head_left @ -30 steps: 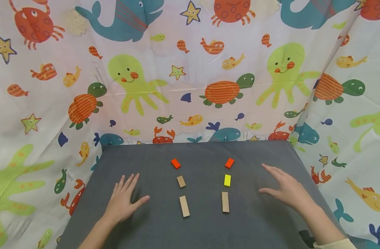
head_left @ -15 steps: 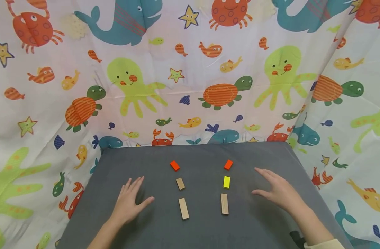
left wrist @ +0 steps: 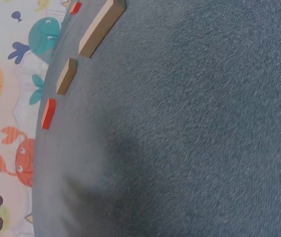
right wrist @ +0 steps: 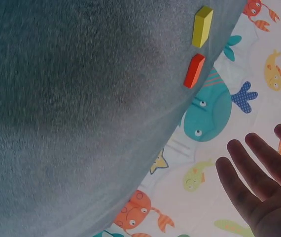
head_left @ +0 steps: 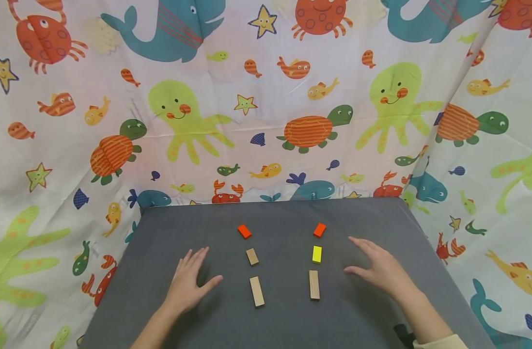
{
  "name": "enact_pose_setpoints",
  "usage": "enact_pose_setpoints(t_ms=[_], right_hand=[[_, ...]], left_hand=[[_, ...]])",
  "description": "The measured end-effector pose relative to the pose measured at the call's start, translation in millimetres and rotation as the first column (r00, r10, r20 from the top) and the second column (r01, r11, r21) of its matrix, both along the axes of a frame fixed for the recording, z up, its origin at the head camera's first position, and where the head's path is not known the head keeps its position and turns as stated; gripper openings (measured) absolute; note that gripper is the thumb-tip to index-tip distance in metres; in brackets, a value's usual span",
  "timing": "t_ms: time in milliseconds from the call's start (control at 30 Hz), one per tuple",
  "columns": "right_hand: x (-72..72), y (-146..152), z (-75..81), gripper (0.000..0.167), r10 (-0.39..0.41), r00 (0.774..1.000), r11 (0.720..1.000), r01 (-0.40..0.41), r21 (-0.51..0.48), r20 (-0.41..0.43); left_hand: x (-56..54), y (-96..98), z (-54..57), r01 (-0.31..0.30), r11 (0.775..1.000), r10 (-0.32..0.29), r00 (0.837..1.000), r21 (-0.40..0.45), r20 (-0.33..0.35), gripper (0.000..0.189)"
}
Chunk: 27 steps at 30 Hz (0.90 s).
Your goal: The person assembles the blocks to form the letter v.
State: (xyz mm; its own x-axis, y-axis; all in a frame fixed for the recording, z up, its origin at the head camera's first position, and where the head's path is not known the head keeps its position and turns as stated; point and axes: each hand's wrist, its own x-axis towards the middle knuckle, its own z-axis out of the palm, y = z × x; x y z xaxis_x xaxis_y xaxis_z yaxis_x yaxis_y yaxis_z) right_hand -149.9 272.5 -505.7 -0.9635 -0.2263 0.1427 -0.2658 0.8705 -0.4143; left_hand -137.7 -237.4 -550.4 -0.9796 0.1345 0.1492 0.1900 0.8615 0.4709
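Two columns of blocks lie on the grey cloth-covered table (head_left: 288,320). The left column has a red block (head_left: 244,231) at the back, a short wooden block (head_left: 252,257) and a long wooden block (head_left: 257,292) in front. On the right are another red block (head_left: 320,230), a yellow block (head_left: 317,254) and a second long wooden block (head_left: 314,285). My left hand (head_left: 188,287) hovers left of the blocks, fingers spread, holding nothing. Opposite it, my right hand (head_left: 381,271) is held over the right side, its fingers extended and thumb apart, also without anything in it.
A curtain (head_left: 266,116) printed with sea animals hangs behind the table and along both sides. The table's back edge runs just beyond the red blocks. Something black (head_left: 403,334) shows beside the right forearm, near a cream sleeve (head_left: 440,342).
Both hands have drifted inward toward the blocks, the left one rightward and the right one leftward. The blocks keep their places; the head view has shifted slightly.
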Motion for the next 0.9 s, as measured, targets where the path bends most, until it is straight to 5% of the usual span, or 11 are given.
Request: enact_pose_setpoints(t_ms=[467,733,900], right_hand=[[2.8,-15.9,-7.8,0.087,0.011,1.000,1.000,-0.012,-0.027,-0.020],[3.0,-23.4,-12.2,0.086,0.028,1.000,0.998,-0.028,-0.058,-0.008],[3.1,-26.3,-16.3,0.086,0.041,0.999,0.997,-0.041,-0.067,-0.001]], left_hand=[[2.1,9.6,-6.0,0.027,0.998,-0.027,1.000,0.056,0.000,0.087],[4.1,12.1,-6.3,0.022,0.965,-0.047,0.995,0.262,0.088,0.078],[2.5,14.7,-7.2,0.030,0.958,-0.053,0.996,0.286,0.073,0.079]])
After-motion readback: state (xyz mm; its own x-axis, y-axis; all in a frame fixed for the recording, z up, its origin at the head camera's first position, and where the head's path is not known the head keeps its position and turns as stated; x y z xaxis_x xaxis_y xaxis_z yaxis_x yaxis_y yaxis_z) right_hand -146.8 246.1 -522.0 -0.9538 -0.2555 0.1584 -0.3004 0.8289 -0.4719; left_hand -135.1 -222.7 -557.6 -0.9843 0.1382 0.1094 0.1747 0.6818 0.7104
